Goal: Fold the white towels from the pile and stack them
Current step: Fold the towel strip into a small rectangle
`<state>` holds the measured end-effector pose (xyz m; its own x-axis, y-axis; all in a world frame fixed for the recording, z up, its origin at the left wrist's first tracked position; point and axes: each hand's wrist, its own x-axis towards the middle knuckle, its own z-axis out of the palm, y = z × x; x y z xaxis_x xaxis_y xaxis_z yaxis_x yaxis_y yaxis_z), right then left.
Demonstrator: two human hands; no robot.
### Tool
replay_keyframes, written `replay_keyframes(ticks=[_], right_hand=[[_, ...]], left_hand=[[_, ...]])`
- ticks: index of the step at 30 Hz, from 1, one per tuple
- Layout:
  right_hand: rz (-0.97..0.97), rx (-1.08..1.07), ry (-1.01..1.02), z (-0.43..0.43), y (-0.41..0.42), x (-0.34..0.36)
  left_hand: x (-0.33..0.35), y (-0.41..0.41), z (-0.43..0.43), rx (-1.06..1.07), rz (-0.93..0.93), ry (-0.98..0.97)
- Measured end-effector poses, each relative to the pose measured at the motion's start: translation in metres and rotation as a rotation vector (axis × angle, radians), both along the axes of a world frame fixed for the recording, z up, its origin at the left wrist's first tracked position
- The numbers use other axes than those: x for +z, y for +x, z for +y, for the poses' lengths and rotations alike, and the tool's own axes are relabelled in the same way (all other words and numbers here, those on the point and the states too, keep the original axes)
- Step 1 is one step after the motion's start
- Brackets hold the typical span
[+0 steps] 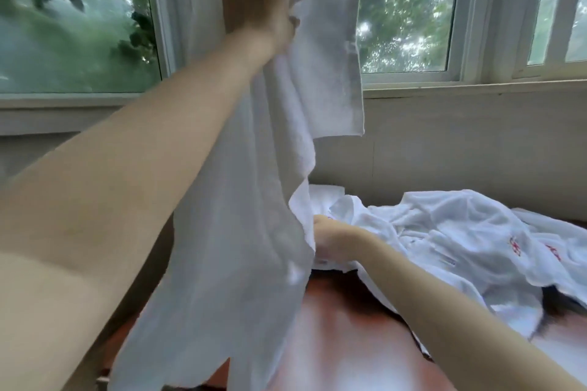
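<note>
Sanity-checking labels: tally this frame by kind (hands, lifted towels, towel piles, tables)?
hands: 2 (left hand, right hand)
lifted towel: 1
towel pile: 1, towels inside not countable
table: 1
Total: 5

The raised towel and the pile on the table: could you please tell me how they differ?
The raised towel hangs vertically from the left hand; the pile lies crumpled on the table. The raised towel looks plain; the pile shows red markings. Both are white cloth.
</note>
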<state>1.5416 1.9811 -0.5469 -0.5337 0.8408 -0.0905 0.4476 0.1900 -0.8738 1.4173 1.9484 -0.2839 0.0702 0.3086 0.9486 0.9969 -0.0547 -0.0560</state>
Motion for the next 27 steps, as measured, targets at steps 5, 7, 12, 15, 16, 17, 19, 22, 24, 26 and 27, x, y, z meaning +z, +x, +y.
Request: replay_keyframes(ticks=[5, 7, 12, 15, 16, 17, 19, 22, 24, 26, 27], right_hand=[[0.178, -0.211, -0.231, 0.004, 0.022, -0.02], [0.094, -0.445, -0.231, 0.015, 0.035, -0.032], [-0.035, -0.693, -0.238, 0.024, 0.07, -0.073], [-0.108, -0.677, -0.337, 0.022, 0.079, -0.103], [-0.109, -0.675, -0.355, 0.022, 0.081, -0.113], [-0.111, -0.687, -0.359, 0.021, 0.084, -0.12], [-0.19, -0.736, -0.254, 0.021, 0.092, -0.133], [-0.346, -0.783, -0.076, 0.021, 0.104, -0.152], [-0.428, -0.892, -0.014, 0.016, 0.11, -0.164], [-0.633, -1.025, 0.144, 0.014, 0.115, -0.171], [-0.724, -1.051, 0.228, 0.016, 0.118, -0.173]], left_hand=[[-0.051, -0.052, 0.034, 0.119, -0.169, -0.552], [-0.085, -0.072, 0.042, 0.13, -0.206, -0.811], [-0.205, -0.103, 0.049, 0.135, -0.306, -1.93], [-0.275, -0.092, 0.044, 0.127, -0.24, -2.108], [-0.294, -0.083, 0.04, 0.075, -0.193, -2.057], [-0.313, -0.074, 0.037, 0.015, -0.157, -1.982], [-0.346, -0.054, 0.036, -0.103, -0.105, -1.839], [-0.379, -0.027, 0.043, -0.242, -0.119, -1.632], [-0.39, -0.009, 0.05, -0.345, -0.234, -1.535], [-0.396, 0.013, 0.059, -0.457, -0.373, -1.495], [-0.398, 0.024, 0.065, -0.503, -0.439, -1.487]])
